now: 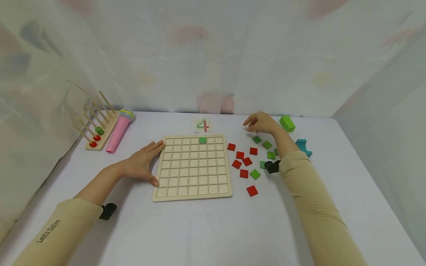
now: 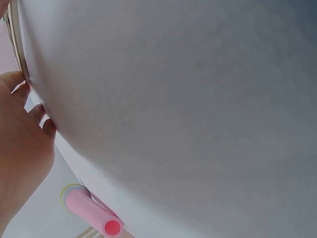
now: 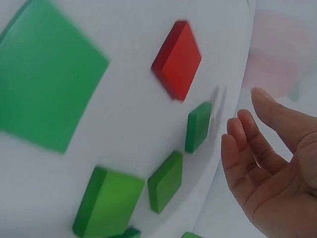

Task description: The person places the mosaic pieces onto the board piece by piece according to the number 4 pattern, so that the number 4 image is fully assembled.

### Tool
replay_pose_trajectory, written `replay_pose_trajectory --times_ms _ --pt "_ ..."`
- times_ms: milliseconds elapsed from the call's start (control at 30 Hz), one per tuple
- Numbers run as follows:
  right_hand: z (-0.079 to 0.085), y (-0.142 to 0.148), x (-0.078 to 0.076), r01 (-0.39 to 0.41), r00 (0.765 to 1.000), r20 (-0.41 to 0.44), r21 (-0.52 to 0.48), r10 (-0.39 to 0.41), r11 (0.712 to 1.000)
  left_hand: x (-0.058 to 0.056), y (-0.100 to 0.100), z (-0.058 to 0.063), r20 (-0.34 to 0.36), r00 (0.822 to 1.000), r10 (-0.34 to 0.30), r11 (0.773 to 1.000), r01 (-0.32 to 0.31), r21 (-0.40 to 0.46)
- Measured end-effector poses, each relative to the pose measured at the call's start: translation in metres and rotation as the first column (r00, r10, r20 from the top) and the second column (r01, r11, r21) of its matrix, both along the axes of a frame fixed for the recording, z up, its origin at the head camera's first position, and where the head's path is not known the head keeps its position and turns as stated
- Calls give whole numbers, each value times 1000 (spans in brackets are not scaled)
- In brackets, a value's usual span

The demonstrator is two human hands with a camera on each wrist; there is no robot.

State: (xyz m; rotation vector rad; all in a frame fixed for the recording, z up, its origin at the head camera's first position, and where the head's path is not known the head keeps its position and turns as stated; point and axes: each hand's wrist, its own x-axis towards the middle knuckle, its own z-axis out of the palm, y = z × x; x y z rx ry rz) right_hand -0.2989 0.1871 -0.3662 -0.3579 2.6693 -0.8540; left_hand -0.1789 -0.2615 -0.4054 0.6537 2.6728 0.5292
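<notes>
A wooden grid board (image 1: 193,199) lies on the white table, with one green tile (image 1: 202,140) in its top row. My left hand (image 1: 141,164) is spread along the board's left side, thumb low and fingers at the upper corner. In the left wrist view, the fingertips (image 2: 22,89) touch the board's edge. Beyond the loose green tiles (image 1: 256,139) my right hand (image 1: 261,122) hovers with loosely bent fingers. The right wrist view shows nothing between its thumb and fingers (image 3: 233,158). Several red tiles (image 1: 244,173) lie scattered right of the board.
Behind the board lies a small pattern card (image 1: 203,125). A pegged wooden stand (image 1: 100,143) and a pink toy microphone (image 1: 118,133) are at the back left. Near the right forearm are a green block (image 1: 287,123) and a curved blue block (image 1: 303,147).
</notes>
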Motion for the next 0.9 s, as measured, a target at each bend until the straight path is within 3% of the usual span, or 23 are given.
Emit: replay_pose_trajectory --times_ms 400,733,900 --pt "-2 28 8 -70 991 115 33 66 997 0 -1 0 1 1000 0 1000 0 -7" --pt "-6 37 10 -115 966 224 -69 128 991 -1 -2 -4 10 1000 7 1000 -7 -3" --pt "-10 38 11 -127 961 239 -67 139 990 -1 -3 -3 10 1000 3 1000 -3 7"
